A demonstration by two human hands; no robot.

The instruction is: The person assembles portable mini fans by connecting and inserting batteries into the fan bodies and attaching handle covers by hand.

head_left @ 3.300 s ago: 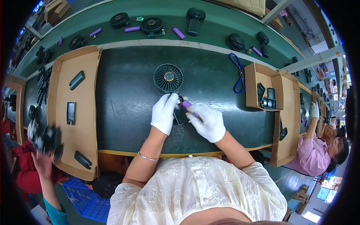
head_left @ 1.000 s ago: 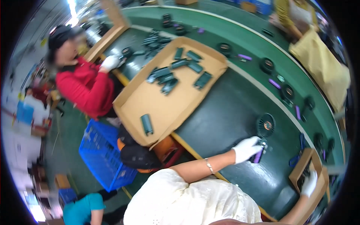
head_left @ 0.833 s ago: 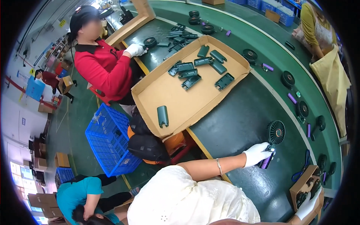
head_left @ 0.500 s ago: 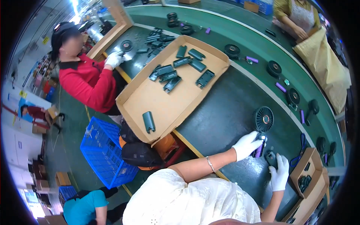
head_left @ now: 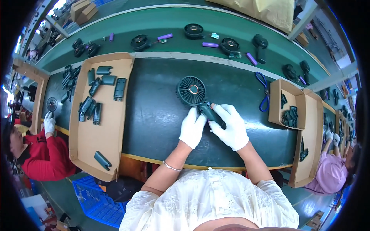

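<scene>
A dark green handheld fan lies in front of me, its round slatted head pointing away. My left hand, in a white glove, is closed on it just below the head, with thumb and fingers at the neck. My right hand, gloved too, grips the dark green handle cover from the right, thumb on the near side and fingertips on the far side. The cover sits at the fan's handle, over where the battery was. Whether it is fully seated I cannot tell.
On the left stands a cardboard tray of handle covers; on the right a small carton of dark parts. A blue strap lies near it. Fans and purple batteries sit on the green belt. Co-workers sit at both sides.
My view has turned to the right. My right hand has brought the cover from the tabletop onto the fan's handle; the purple battery in it is now largely hidden.
</scene>
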